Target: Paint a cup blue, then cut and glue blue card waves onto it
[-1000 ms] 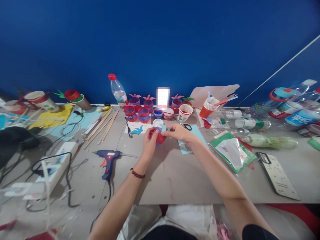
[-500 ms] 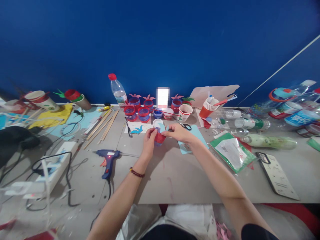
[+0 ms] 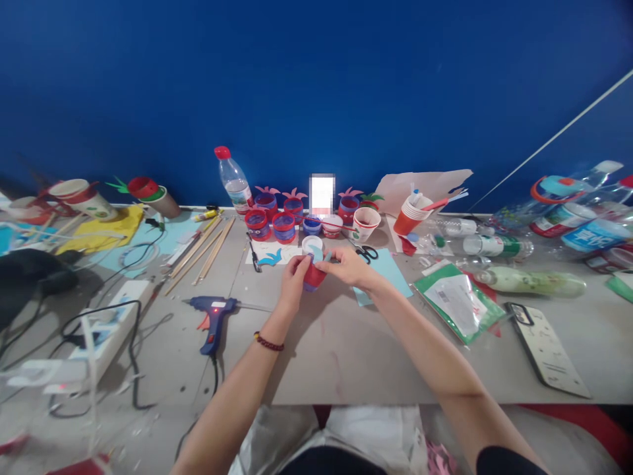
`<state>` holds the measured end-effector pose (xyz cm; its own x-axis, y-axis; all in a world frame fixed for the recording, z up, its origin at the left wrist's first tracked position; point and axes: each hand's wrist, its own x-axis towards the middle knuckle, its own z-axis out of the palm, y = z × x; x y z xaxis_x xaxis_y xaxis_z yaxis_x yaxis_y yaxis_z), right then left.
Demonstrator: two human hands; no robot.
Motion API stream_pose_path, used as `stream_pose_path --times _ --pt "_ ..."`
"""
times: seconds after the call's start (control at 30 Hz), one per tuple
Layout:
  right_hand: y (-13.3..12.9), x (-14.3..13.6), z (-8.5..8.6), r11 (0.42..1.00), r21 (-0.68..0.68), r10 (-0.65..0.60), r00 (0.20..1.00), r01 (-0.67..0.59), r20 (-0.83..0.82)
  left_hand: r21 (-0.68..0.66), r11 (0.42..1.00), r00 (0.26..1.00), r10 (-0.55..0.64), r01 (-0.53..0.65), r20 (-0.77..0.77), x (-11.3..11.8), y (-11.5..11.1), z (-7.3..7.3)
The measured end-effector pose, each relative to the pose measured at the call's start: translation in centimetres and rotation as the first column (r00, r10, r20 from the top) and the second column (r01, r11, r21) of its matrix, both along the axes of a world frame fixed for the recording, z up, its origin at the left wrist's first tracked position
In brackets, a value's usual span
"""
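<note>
Between my hands, in the middle of the view, is a small red and blue cup (image 3: 313,278) with a light-blue paper cutout (image 3: 314,252) at its rim. My left hand (image 3: 295,280) is closed around the cup's left side. My right hand (image 3: 346,267) pinches the light-blue cutout against the cup's right edge; the fingertips hide part of it. Just behind stands a white round container (image 3: 312,245). A blue leaf-shaped paper cutout (image 3: 271,257) lies on white paper to the left. Scissors (image 3: 366,254) rest on light-blue paper (image 3: 390,274) beyond my right hand.
A blue hot glue gun (image 3: 215,316) lies left of my left forearm, its cord trailing forward. Several red and blue cups (image 3: 258,225) line the back with a bottle (image 3: 235,185). Plastic bottles (image 3: 499,245), a green packet (image 3: 459,300) and a phone (image 3: 546,349) lie right.
Both hands have shifted slightly, with the right fingers moving a little left, closer to the left hand. The cup is tilted a little differently and remains held.
</note>
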<state>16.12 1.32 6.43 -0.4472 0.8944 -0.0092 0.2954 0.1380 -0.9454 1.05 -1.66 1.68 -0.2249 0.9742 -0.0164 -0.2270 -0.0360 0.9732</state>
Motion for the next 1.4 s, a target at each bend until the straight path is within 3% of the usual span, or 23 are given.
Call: stream_pose_path --times 0.17,0.37,0.63,0.83,1.17,1.4 --pt "0.0 -0.3 -0.1 1.0 -0.006 -0.022 1.0 0.022 -0.01 -0.016 1.0 1.0 -0.019 0.019 -0.015 -0.1 -0.1 0.5" --pt "-0.3 -0.4 0.7 0.985 -0.155 -0.08 0.995 0.07 -0.059 -0.043 0.999 1.0 0.004 -0.003 0.011 -0.4 0.1 0.7" --pt "0.1 0.5 1.4 0.972 -0.221 0.06 0.991 -0.085 -0.12 -0.055 0.998 0.999 -0.013 0.015 0.033 -0.1 0.0 0.3" --pt "0.5 0.7 0.7 0.978 -0.167 0.101 0.984 -0.126 -0.149 -0.062 0.998 0.999 -0.006 0.009 0.045 0.0 0.0 0.3" --pt "0.2 0.3 0.2 0.985 -0.152 0.051 0.985 -0.077 -0.167 -0.124 0.991 0.983 -0.037 0.059 0.178 0.3 -0.2 0.8" --pt "0.1 0.3 0.4 0.994 -0.1 0.036 0.997 -0.043 -0.065 -0.135 0.989 0.98 -0.029 0.056 0.196 0.3 -0.2 0.7"
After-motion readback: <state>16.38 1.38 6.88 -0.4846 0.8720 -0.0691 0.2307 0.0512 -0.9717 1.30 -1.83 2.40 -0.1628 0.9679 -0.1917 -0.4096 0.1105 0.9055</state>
